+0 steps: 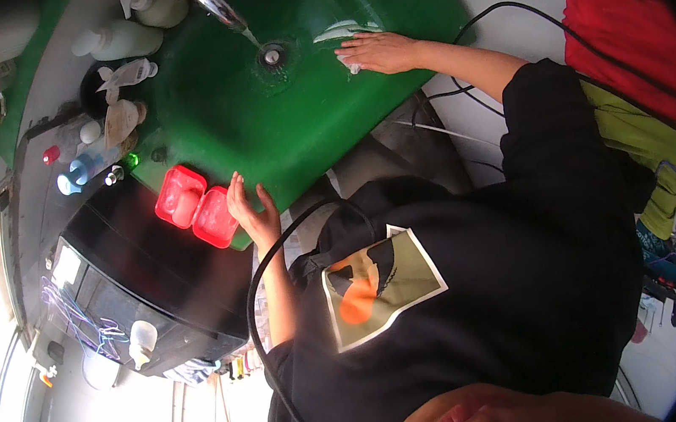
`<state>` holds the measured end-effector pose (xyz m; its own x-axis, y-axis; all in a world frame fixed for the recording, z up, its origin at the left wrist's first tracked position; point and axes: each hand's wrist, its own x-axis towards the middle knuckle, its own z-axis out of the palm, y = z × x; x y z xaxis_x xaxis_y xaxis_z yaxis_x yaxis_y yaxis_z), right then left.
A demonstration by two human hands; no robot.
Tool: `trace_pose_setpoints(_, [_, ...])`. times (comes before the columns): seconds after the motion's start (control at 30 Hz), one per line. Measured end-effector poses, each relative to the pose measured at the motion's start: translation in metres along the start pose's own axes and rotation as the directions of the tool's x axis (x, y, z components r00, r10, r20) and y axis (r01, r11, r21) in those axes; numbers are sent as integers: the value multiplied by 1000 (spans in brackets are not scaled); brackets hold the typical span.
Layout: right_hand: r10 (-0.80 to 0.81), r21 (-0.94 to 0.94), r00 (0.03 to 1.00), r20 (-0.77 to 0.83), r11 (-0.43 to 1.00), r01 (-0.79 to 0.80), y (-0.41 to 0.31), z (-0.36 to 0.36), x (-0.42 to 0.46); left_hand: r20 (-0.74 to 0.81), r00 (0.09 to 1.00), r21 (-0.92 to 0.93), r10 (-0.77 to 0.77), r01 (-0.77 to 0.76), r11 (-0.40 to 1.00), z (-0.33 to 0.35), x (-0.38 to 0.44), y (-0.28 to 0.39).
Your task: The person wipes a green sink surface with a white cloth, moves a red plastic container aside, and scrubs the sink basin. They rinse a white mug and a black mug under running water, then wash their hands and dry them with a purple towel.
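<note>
A green sink basin (222, 111) lies before me, and water runs from a chrome faucet (211, 0) onto the metal drain (271, 57). My right hand (381, 53) is laid flat on the basin's right side, pressing a small white wad (351, 67) under its fingers; what the wad is made of I cannot tell. Whitish, shiny wet marks show just above the fingers. My left hand (255, 212), fingers apart and holding nothing, is at the basin's near left edge. Beside its fingertips sits an opened red plastic soap box (215, 217), with a reddish bar of soap (186, 206) in its far half.
Pump bottles (126, 40) and a blue-capped bottle (83, 171) stand along the left rim. A black appliance (151, 255) is at the left, with hangers (86, 318) and a baby bottle (142, 339). A red towel (619, 39) hangs right; a black cable crosses my front.
</note>
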<state>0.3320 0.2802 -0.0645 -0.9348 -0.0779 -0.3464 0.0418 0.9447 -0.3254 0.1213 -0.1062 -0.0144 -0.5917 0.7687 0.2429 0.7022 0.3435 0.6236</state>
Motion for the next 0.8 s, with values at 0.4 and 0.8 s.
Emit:
trace_pose_setpoints(0.4, [-315,-285,893,-322,931,226,140,-46,121,-13,1000,55,-24,24,998,-7,3,-6])
trace_pose_setpoints(0.8, [-42,-214,996,77,975,58,60,-10,68,-98,992,49,-75,80,996,-19,6,-12])
